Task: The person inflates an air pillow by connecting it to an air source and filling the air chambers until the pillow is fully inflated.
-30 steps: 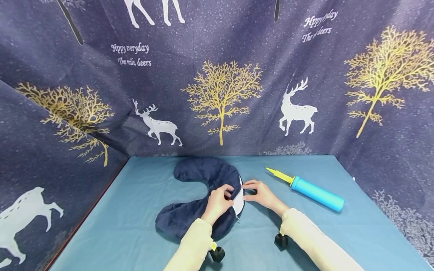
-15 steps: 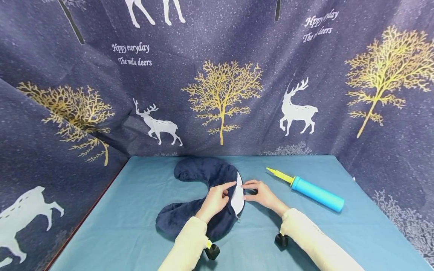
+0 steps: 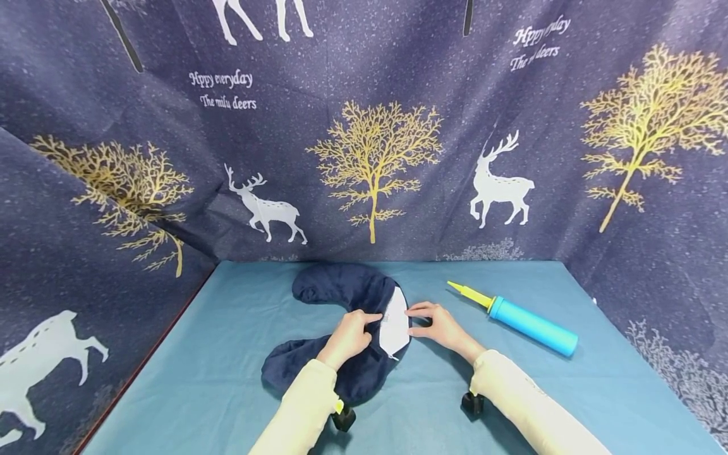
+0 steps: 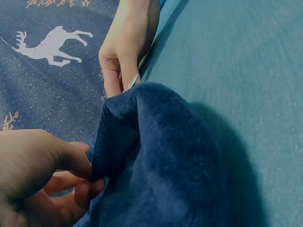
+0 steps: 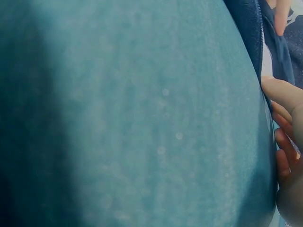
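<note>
A navy plush U-shaped neck pillow (image 3: 364, 287) lies on the table, its two ends pointing left. Along its right-hand curve the zipped cover gapes and shows a white inside (image 3: 395, 325). My left hand (image 3: 348, 333) pinches the cover's left edge at this gap; in the left wrist view, thumb and fingers grip a fold of navy plush (image 4: 165, 142). My right hand (image 3: 442, 327) holds the opposite edge between thumb and fingers. The right wrist view shows the zip teeth (image 5: 261, 35) running up to that thumb.
To the right lies a blue hand pump (image 3: 531, 325) with a yellow nozzle. A teal cloth covers the table (image 3: 216, 354). Dark hangings (image 3: 409, 177) with deer and tree prints rise behind it and at both sides.
My left hand has moved left, drawing the cover's edge with it, and the white gap has widened. Its index finger straightened on the way. The right hand has stayed in place.
</note>
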